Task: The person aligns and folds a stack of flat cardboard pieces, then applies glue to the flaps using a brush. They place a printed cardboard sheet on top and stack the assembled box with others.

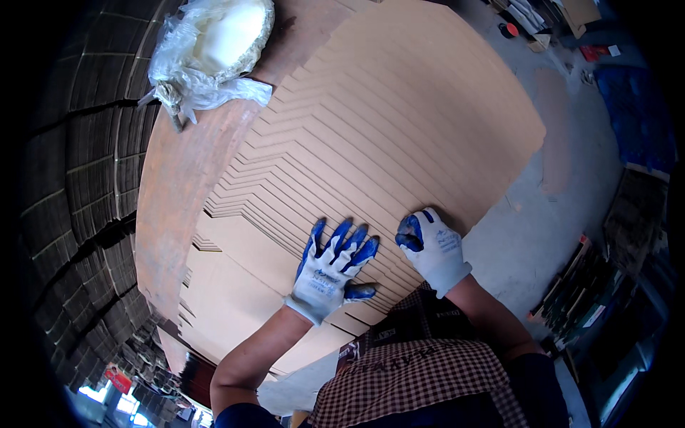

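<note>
1. In the head view, fanned brown cardboard sheets cover the middle, reaching from about 12 o'clock to 3 o'clock and down to 6 o'clock; their overlapping edges form steps with a bent outline on the 9 o'clock side.
2. The left hand, in a white glove with blue-coated fingers, lies just below the centre toward 6 o'clock. It is spread wide, palm down on the stepped edges, with its fingers pointing toward 12 o'clock.
3. The right hand, gloved alike, is near 4 o'clock at the sheets' side. Its fingers curl inward into a loose fist; I cannot tell whether they pinch a sheet.
4. More flat cardboard with notched edges lies toward 8 o'clock, beside the fan.
5. A reddish-brown table shows at 9 o'clock, under the cardboard.
6. On the table at 11 o'clock rests a round container with a whitish inside, wrapped in crumpled clear plastic.
7. Tall stacks of dark-looking sheets line the rim at 9 o'clock.
8. Grey floor shows at 3 o'clock, with a blue bundle farther out, between 2 and 3 o'clock.
9. A checked apron fills the space between 5 and 6 o'clock.
</note>
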Demonstrator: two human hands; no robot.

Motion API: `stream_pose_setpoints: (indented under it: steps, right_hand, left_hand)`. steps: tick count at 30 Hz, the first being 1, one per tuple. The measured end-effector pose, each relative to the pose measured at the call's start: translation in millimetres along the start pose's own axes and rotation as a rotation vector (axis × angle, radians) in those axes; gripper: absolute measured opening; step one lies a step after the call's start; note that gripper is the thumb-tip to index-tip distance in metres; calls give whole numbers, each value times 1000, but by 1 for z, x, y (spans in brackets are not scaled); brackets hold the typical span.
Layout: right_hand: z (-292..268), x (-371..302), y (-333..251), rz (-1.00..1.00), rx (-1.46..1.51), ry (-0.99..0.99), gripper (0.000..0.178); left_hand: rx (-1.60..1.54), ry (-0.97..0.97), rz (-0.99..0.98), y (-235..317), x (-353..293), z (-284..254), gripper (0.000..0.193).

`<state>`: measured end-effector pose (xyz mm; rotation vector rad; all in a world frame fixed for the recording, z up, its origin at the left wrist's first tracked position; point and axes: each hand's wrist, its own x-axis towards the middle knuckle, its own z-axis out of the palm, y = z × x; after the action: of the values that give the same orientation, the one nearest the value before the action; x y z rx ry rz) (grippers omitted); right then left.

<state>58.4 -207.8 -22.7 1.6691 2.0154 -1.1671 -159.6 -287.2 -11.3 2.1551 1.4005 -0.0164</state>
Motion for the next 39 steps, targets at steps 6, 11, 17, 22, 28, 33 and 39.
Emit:
stream_pose_setpoints:
  steps: [6,11,17,22,28,33,39]
  right_hand:
    - [3,2,0,-81,-28,33,36]
    - [5,1,3,-124,-27,49,35]
    - [2,1,-3,-90,-40,90,38]
    - [4,0,-2,-78,-40,116,35]
    - [4,5,1,-40,-3,117,38]
    - [5,0,-3,-55,3,171,40]
    - [3,5,-4,-38,40,86,41]
  left_hand:
    - [-60,-21,-7,10,-3,-5,89]
    - [-107,29,-69,21,15,4,97]
    - [-115,109,-54,21,11,7,102]
    - [-93,126,-36,21,6,8,102]
    - [-15,134,-2,20,1,13,100]
    - [11,145,50,18,-5,18,98]
    - [24,126,56,19,-10,20,98]
